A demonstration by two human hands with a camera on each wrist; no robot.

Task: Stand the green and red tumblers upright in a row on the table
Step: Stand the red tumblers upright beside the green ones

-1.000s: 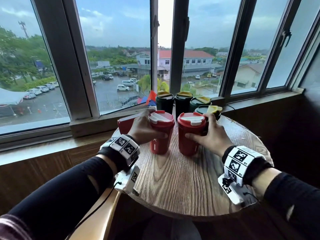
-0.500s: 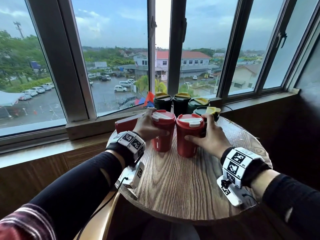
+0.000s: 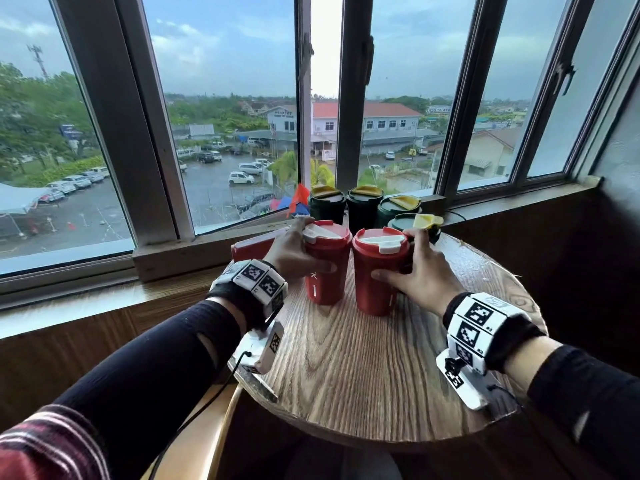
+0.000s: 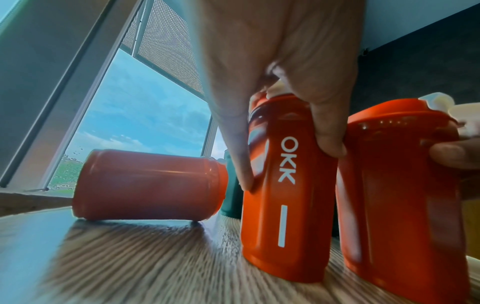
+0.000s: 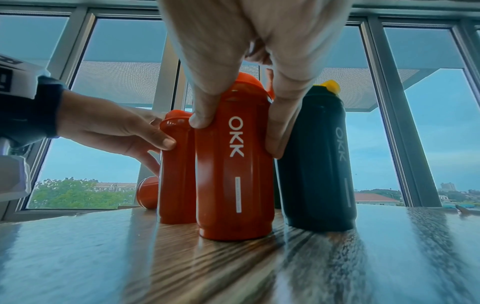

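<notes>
Two red tumblers with white lids stand upright side by side on the round wooden table (image 3: 363, 375). My left hand (image 3: 294, 252) grips the left red tumbler (image 3: 325, 268), thumb in front. My right hand (image 3: 420, 271) grips the right red tumbler (image 3: 375, 271). A third red tumbler (image 3: 252, 245) lies on its side behind my left hand, plain in the left wrist view (image 4: 148, 185). Several dark green tumblers with yellow lids (image 3: 363, 209) stand upright in an arc behind the red ones; the nearest one (image 5: 319, 164) stands just right of my right hand (image 5: 239, 96).
The table stands against a wooden window sill (image 3: 173, 254) under tall windows. A dark wall (image 3: 616, 202) closes the right side. Bare wood lies in front of the red tumblers, toward me.
Both hands still hold their red tumblers. The two tumblers stand a little closer together and slightly farther back than a second ago; my head has shifted a little.
</notes>
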